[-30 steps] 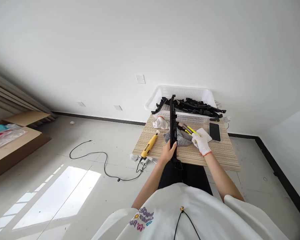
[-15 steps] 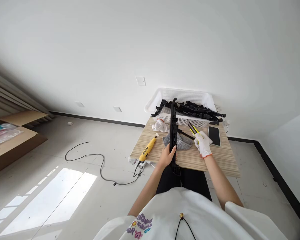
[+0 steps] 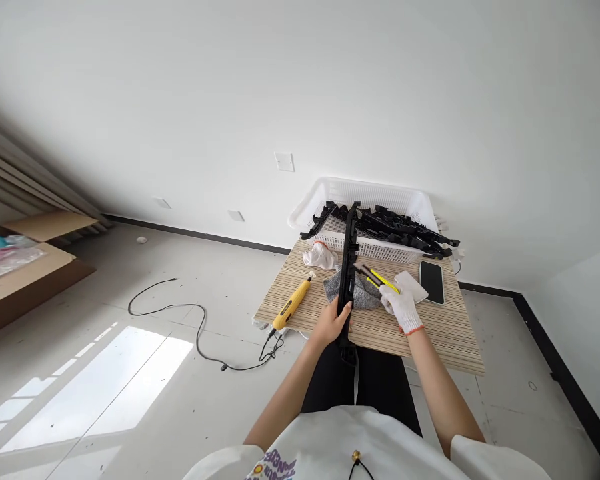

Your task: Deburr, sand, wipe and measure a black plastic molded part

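Note:
My bare left hand [image 3: 333, 323] is closed around the lower part of a long black plastic strip [image 3: 349, 260], which stands tilted over the table's front edge. In my right hand [image 3: 401, 307], which wears a white knit glove with an orange cuff, is a yellow and black utility knife [image 3: 380, 279]. The knife's front end points left and lies close to the strip's right edge; I cannot tell whether they touch. A grey cloth [image 3: 367, 297] lies behind and under the strip.
A white plastic basket [image 3: 300, 217] holds several black plastic parts [image 3: 400, 227] at the table's back. On the wooden table [image 3: 430, 340] lie a yellow rotary tool [image 3: 291, 305], a white glove [image 3: 320, 256], a phone [image 3: 432, 282] and a white card [image 3: 411, 285]. A black cable [image 3: 200, 333] trails over the floor.
My right hand has brought the knife left and toward me, up to the strip, and uncovered the white card. The strip leans slightly more to the right at its top.

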The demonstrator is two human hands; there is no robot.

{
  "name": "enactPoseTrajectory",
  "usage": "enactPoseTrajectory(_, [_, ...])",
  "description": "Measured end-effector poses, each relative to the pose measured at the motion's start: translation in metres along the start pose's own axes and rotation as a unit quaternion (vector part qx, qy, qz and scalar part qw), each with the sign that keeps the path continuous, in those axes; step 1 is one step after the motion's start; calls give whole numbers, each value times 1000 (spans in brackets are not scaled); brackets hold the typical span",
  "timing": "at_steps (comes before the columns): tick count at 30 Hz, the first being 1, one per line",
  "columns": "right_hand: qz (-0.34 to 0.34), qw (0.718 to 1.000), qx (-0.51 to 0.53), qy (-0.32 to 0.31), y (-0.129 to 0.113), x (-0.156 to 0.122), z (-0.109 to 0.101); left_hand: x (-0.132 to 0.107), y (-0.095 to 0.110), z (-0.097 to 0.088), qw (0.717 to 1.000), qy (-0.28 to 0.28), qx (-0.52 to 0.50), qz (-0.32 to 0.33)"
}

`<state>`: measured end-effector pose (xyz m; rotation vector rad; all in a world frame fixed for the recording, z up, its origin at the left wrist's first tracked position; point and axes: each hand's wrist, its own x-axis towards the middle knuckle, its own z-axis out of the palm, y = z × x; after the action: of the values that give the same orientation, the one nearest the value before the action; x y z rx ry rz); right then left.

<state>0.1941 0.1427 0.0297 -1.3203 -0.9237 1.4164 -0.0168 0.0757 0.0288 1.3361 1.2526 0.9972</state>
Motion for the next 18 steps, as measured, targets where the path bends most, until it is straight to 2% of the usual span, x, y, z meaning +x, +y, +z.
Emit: enactPoseTrajectory(18, [-23, 1000, 3, 2, -4, -13, 5, 0, -1, -1, 1000, 1, 7, 12])
